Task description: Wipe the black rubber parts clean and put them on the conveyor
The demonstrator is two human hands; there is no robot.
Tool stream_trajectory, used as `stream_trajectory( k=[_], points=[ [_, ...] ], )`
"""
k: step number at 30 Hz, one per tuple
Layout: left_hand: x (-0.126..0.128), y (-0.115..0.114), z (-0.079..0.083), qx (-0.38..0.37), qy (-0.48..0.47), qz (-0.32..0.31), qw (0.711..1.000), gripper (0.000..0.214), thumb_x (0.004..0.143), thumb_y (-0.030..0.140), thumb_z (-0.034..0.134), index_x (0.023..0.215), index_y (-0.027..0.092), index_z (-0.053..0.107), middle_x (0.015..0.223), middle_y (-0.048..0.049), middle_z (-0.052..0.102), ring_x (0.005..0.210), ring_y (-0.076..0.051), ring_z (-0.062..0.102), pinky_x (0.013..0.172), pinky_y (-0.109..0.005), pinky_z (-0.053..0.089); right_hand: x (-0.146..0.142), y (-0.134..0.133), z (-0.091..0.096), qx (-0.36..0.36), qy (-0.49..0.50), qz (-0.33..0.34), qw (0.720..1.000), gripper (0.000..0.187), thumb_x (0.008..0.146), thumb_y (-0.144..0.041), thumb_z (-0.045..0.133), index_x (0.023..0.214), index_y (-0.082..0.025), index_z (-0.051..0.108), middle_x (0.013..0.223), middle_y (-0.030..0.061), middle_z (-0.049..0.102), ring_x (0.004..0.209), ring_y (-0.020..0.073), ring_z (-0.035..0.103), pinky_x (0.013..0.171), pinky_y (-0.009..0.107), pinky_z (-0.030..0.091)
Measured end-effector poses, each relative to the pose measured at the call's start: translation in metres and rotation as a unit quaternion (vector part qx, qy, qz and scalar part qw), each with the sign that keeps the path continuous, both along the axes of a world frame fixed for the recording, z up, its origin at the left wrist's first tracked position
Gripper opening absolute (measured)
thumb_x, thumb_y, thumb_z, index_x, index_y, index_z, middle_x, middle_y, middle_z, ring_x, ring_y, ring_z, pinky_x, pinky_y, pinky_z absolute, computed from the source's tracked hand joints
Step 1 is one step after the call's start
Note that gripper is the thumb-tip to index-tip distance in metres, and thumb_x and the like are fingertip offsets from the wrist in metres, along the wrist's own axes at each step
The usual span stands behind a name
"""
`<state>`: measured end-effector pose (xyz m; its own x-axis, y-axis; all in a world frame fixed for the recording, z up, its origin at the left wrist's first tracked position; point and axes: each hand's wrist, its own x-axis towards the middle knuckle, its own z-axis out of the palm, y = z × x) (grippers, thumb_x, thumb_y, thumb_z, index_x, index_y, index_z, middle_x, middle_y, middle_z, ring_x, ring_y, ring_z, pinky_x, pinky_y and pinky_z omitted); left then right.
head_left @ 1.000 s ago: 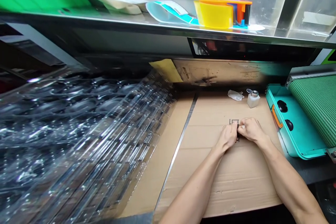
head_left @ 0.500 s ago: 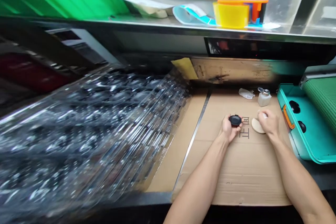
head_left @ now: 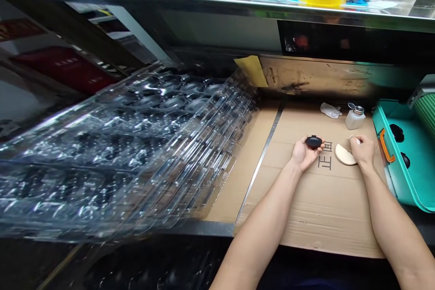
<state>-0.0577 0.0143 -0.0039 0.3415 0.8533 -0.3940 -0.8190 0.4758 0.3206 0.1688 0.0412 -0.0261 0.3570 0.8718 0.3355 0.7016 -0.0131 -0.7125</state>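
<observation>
While 1 hand (head_left: 302,154) holds 1 black compact (head_left: 313,142), the other (head_left: 364,150) touches 1 sponge (head_left: 344,154).

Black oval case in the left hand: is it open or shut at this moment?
Shut, it seems: the left hand cradles the black oval case, which shows as one closed dark shape, with no raised lid and no inside visible.

Printed "正面" on the cardboard sheet (head_left: 326,217)

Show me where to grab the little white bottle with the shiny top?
Probably put your grip around the round body of the little white bottle, coming from the side with your right hand, the nearer hand. It stands upright on the cardboard, and its body looks wider and easier to wrap than the small metal top.
</observation>
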Motion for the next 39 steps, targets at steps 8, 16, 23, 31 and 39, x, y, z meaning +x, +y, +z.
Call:
stream_trajectory(
  k=[8,16,23,31,39],
  points=[
    [-0.005,-0.007,0.000,0.117,-0.037,-0.017,0.992,0.035,0.097,0.041,0.049,0.113,0.014,0.065,0.116,-0.0183,0.067,0.081,-0.021,0.064,0.061,-0.028,0.048,0.003,0.001,-0.007,0.007,0.001,0.012,1.000,0.031,0.082,-0.042,0.059,0.081,-0.018,0.077,0.078,0.0082,0.076,0.073,0.0234,0.066,0.071,0.031,0.043],
    [0.013,-0.009,-0.008,0.217,0.261,0.145,0.929,0.066,0.074,0.035,0.084,0.131,0.019,0.056,0.123,-0.0144,0.066,0.096,-0.019,0.066,0.078,-0.027,0.050,0.003,0.003,-0.014,0.007,0.007,0.018,1.000,0.029,0.081,-0.042,0.059,0.083,-0.019,0.078,0.081,0.0074,0.077,0.074,0.0230,0.067,0.071,0.030,0.044],
    [0.022,-0.019,-0.018,0.372,0.611,0.228,0.661,0.089,0.070,0.032,0.087,0.147,0.026,0.042,0.130,-0.0115,0.065,0.126,-0.027,0.057,0.109,-0.043,0.042,0.004,0.003,-0.016,0.008,0.007,0.020,1.000,0.029,0.082,-0.044,0.059,0.080,-0.020,0.077,0.077,0.0060,0.076,0.072,0.0224,0.066,0.069,0.030,0.043],
    [0.022,-0.016,-0.023,0.369,0.652,0.232,0.621,0.092,0.072,0.031,0.085,0.150,0.026,0.037,0.130,-0.0105,0.065,0.122,-0.025,0.058,0.106,-0.041,0.044,0.004,0.003,-0.011,-0.006,-0.002,0.012,1.000,0.030,0.081,-0.044,0.059,0.082,-0.021,0.077,0.080,0.0065,0.076,0.074,0.0223,0.066,0.071,0.030,0.043],
    [-0.005,-0.008,-0.021,0.291,0.759,0.100,0.573,0.035,0.099,0.045,0.044,0.100,0.025,0.073,0.094,-0.0070,0.075,0.093,-0.021,0.068,0.080,-0.029,0.046,0.001,0.004,-0.013,-0.021,0.002,0.015,1.000,0.030,0.083,-0.044,0.057,0.082,-0.021,0.077,0.081,0.0072,0.076,0.075,0.0234,0.067,0.071,0.029,0.044]
  ],
)
